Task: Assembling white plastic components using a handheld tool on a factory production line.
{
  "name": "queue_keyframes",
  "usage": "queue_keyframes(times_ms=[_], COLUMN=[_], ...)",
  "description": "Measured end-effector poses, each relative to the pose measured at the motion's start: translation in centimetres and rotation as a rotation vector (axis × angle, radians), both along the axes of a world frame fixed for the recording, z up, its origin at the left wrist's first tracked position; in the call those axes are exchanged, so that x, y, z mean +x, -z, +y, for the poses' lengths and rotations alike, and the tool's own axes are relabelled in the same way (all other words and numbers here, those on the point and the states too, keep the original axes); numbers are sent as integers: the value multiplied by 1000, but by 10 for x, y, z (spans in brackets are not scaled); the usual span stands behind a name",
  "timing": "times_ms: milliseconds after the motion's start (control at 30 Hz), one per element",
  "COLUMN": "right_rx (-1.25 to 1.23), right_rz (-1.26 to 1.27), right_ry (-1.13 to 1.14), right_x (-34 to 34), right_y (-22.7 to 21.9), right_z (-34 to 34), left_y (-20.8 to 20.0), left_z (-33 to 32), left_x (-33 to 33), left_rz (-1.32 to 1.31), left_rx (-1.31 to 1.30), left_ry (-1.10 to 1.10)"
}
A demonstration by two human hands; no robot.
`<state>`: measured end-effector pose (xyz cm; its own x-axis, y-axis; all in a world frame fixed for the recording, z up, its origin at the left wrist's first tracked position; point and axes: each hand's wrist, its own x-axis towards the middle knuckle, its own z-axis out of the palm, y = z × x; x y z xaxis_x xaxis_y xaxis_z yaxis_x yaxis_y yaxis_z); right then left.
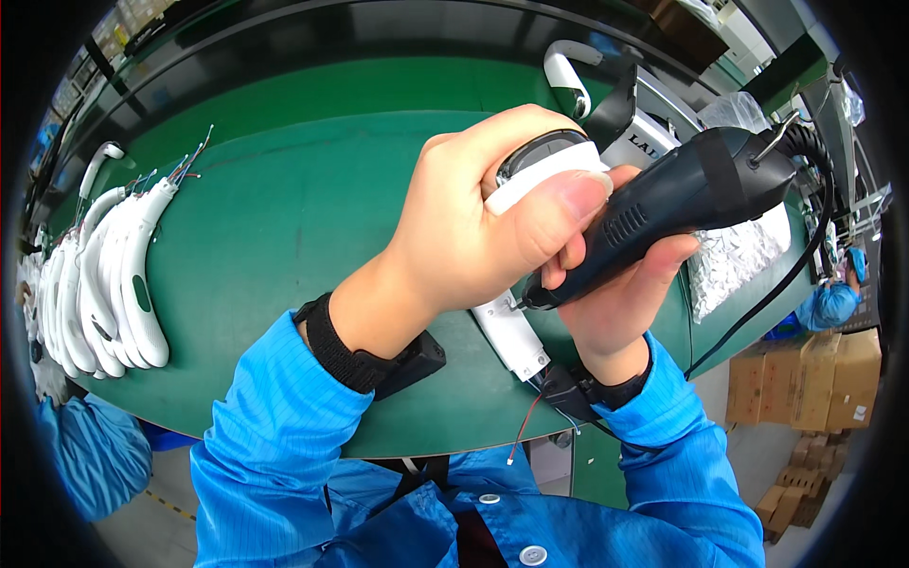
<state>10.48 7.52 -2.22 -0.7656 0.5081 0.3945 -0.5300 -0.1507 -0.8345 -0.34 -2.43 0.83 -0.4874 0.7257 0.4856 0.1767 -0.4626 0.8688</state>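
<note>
My left hand [464, 213] is closed around the upper end of a white curved plastic housing, with a dark glossy cap [542, 151] showing above my thumb. The housing's lower tube [511, 341] slants below my hands over the table, thin wires [526, 426] hanging from its end. In my right hand [611, 308] is a black electric screwdriver [677, 199], held at a slant with its tip down. The bit meets the side of the white tube, touching or very close to it. My left fingertips lie next to the screwdriver body; part of the housing is hidden behind my hands.
On the left of the green table [284, 218] lies a row of white curved housings [142, 284] with wires. At the back right stand another white curved piece [566, 80] and a dark-and-silver box [639, 142]. A bag of small white parts [734, 260] lies near the screwdriver's cord [753, 317].
</note>
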Motion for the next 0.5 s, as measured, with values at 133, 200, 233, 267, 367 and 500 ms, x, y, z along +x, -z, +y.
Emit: queue_keyframes(times_ms=[133,200,233,267,367,500], right_rx=[0,1,4,5,24,33], right_rz=[-19,-23,-27,-26,-23,-9], right_ry=[28,20,13,15,29,20], right_x=[1,1,1,1,-1,-2], right_y=[0,1,1,2,3,5], right_z=[-2,-2,-2,-2,-2,-2], left_y=[2,4,4,3,2,4], left_z=[0,0,0,0,-1,-2], left_x=[0,0,0,0,0,0], left_rz=[39,42,42,44,37,40], left_rx=[20,30,43,43,26,21], left_ry=[-3,-9,-13,-11,-10,-10])
